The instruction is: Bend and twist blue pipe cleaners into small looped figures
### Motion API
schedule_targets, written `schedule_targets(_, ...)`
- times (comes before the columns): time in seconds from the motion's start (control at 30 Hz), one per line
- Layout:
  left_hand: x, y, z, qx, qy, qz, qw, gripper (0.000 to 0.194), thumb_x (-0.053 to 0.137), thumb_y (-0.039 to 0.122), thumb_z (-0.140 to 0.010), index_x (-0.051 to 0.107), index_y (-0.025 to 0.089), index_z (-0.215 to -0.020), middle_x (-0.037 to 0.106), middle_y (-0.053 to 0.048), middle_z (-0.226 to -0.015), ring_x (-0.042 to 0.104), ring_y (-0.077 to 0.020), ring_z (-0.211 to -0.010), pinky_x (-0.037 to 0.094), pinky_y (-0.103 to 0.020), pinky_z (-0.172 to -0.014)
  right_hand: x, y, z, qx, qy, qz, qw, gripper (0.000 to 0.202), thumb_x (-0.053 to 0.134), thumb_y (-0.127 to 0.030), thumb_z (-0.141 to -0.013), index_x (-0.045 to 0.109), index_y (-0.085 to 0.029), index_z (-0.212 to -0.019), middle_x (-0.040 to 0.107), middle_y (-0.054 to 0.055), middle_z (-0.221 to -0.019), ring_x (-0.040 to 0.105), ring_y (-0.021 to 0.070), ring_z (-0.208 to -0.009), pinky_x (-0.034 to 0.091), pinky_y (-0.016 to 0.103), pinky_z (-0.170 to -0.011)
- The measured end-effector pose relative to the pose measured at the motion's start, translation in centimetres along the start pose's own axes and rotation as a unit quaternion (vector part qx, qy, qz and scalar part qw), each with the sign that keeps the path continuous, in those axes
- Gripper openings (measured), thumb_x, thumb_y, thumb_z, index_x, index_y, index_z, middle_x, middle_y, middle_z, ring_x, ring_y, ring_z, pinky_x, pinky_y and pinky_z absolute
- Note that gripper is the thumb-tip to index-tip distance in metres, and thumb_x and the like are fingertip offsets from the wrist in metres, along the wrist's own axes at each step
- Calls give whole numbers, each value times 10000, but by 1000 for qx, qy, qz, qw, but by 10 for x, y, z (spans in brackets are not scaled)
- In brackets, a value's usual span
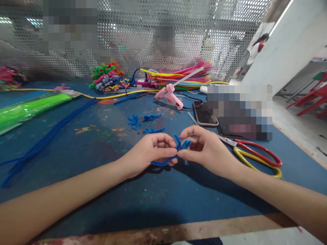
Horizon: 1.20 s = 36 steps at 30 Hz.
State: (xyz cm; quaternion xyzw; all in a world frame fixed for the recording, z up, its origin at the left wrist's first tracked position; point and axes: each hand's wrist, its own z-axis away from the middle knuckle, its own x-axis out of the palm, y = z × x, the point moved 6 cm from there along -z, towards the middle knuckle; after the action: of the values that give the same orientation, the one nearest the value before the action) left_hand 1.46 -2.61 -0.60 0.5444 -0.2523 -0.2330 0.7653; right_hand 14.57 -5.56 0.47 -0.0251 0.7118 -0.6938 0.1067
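Observation:
Between my hands, above the blue table (107,207), is a bent blue pipe cleaner (177,141) with several loops or ends sticking up. My left hand (155,148) pinches it between thumb and fingers, and one tail runs out beneath the thumb. On its other side my right hand (201,146) grips it, thumb tip close to the left thumb; the forefinger is curved above it. The exact contact at the fingertips is partly hidden. Just beyond lie several small twisted blue pipe-cleaner pieces (153,130).
Scissors (236,144) with red and yellow handles lie beside my right forearm. Behind stand a phone (205,114) and a pink glue gun (170,95) with its cord. Long blue pipe cleaners (55,131) and a green packet (35,107) are left; colourful bundles (109,76) line the back.

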Motion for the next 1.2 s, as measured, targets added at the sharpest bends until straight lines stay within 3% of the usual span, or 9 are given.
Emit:
schedule_targets(0.2, 5, 1, 1, -10, -30, -7, 999, 244, 748, 186, -640, 595, 138, -825, 667, 2, -685, 636, -108, -598, 474, -204, -597, 0, -3, 2, -3, 11, -20, 1000, 445, 725, -254, -656, 450, -208, -1002, 569, -77, -573, 538, 85, -504, 407, 200, -494)
schedule_targets(0.33, 5, 3, 0, 14, 0, 10, 1000, 270, 748, 213, -647, 578, 153, -848, 663, 12, -664, 630, -100, -580, 456, -179, -563, -2, 0, -1, 8, 17, -70, 997, 469, 745, -288, -639, 467, -198, -1005, 588, -73, -573, 544, 85, -495, 430, 207, -503)
schedule_targets(0.5, 0, 7, 2, 69, 64, 16, 995, 298, 780, 255, -596, 579, 153, -791, 645, 18, -641, 607, -102, -559, 461, -193, -555, 5, 5, -2, 32, -40, -121, 991, 285, 737, -366, -648, 577, -158, -759, 642, 1, -678, 571, 99, -604, 447, 218, -550)
schedule_targets(0.6, -1, 6, 3, 80, 73, -3, 994, 265, 788, 260, -584, 594, 137, -716, 643, 6, -634, 595, -105, -582, 473, -209, -579, 7, 5, -1, 27, -43, -115, 992, 251, 717, -374, -680, 600, -155, -717, 631, 2, -682, 542, 87, -606, 428, 208, -557)
schedule_targets(0.7, 0, 3, 3, 82, 55, 13, 995, 266, 798, 279, -573, 602, 125, -668, 644, 0, -630, 591, -100, -588, 477, -211, -596, 11, 8, 0, 37, -61, -135, 988, 238, 677, -380, -731, 593, -158, -734, 614, -3, -684, 526, 81, -609, 410, 203, -570)
schedule_targets(0.9, 8, -10, 0, 4, -21, 125, 992, 316, 803, 259, -578, 578, 127, -756, 653, -5, -645, 602, -97, -522, 478, -197, -525, 16, 5, 2, 13, -97, -101, 990, 236, 664, -378, -745, 594, -154, -720, 621, 4, -679, 512, 94, -624, 391, 223, -602)
schedule_targets(1.07, 9, -12, 0, -13, -45, 134, 990, 275, 789, 220, -603, 550, 116, -692, 646, 4, -651, 595, -70, -510, 474, -160, -514, 13, 4, 1, 8, -64, -68, 996, 225, 685, -361, -721, 596, -157, -687, 591, -17, -625, 506, 86, -587, 384, 222, -579)
schedule_targets(1.2, 8, -4, 0, 25, -32, 130, 991, 241, 759, 192, -647, 569, 154, -792, 637, 40, -667, 620, -79, -569, 483, -171, -560, 11, 3, 0, 4, -41, -82, 996, 201, 669, -350, -734, 580, -170, -721, 616, -13, -660, 565, 97, -613, 423, 226, -603)
